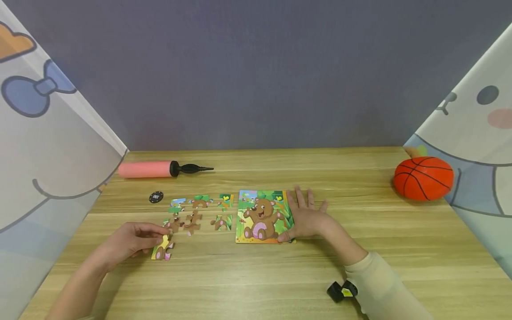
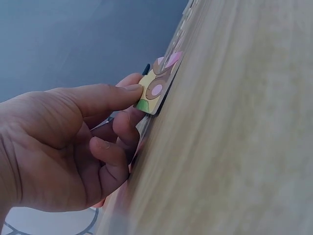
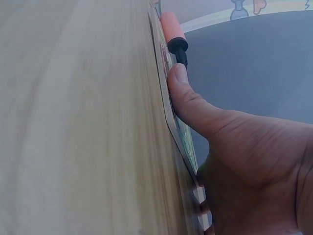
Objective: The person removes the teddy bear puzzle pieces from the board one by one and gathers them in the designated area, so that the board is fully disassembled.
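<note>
My left hand (image 1: 130,242) pinches a jigsaw piece (image 1: 162,252) between thumb and fingers, at the lower left of a group of loose pieces. In the left wrist view this piece (image 2: 155,93) shows brown, pink and yellow, low over or on the wood; which one I cannot tell. A square bear picture board (image 1: 260,218) lies flat to the right of the pieces. On its right edge rests my right hand (image 1: 310,220), fingers spread and thumb on the lower corner. Nearby are several pieces, among them a brown one (image 1: 194,222) and a duck one (image 1: 226,201).
At the back left lies a pink balloon pump (image 1: 146,170) with a black nozzle. A round black disc (image 1: 156,197) sits in front of it. A red basketball-patterned ball (image 1: 424,178) is at the far right. Printed panels and a grey wall (image 1: 264,75) bound the wooden table (image 1: 256,284).
</note>
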A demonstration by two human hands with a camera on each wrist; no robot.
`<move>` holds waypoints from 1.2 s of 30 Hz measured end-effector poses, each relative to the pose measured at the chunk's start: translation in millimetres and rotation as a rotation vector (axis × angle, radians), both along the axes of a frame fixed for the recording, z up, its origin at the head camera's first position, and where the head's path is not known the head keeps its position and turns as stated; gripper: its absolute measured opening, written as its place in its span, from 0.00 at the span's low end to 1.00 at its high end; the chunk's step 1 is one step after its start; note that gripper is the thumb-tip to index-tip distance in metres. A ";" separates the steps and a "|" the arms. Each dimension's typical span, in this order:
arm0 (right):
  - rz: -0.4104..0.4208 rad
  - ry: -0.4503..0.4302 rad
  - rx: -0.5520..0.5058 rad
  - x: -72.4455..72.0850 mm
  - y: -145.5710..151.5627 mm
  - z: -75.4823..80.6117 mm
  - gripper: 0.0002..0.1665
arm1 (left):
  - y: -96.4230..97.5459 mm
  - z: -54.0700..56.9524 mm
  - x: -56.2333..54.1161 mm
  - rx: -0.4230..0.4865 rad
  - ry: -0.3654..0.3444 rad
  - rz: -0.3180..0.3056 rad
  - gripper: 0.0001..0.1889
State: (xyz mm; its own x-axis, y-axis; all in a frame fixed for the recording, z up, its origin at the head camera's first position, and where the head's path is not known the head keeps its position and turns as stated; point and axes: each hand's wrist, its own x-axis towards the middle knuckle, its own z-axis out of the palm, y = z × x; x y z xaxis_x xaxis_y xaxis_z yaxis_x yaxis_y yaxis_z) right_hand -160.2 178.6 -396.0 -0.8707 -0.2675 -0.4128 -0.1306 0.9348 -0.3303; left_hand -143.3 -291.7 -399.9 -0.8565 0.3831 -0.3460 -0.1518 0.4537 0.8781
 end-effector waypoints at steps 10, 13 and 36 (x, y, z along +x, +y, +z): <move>-0.002 0.002 -0.004 0.5 0.0 -0.4 0.86 | -1.2 0.1 0.2 -0.015 0.025 0.011 0.18; -0.006 0.001 -0.008 0.3 0.3 -0.4 0.86 | 1.2 1.7 0.3 -0.022 0.035 0.030 0.18; -0.011 0.002 -0.007 0.8 -0.8 -0.8 0.86 | 48.3 4.0 -10.5 0.039 0.019 -0.040 0.16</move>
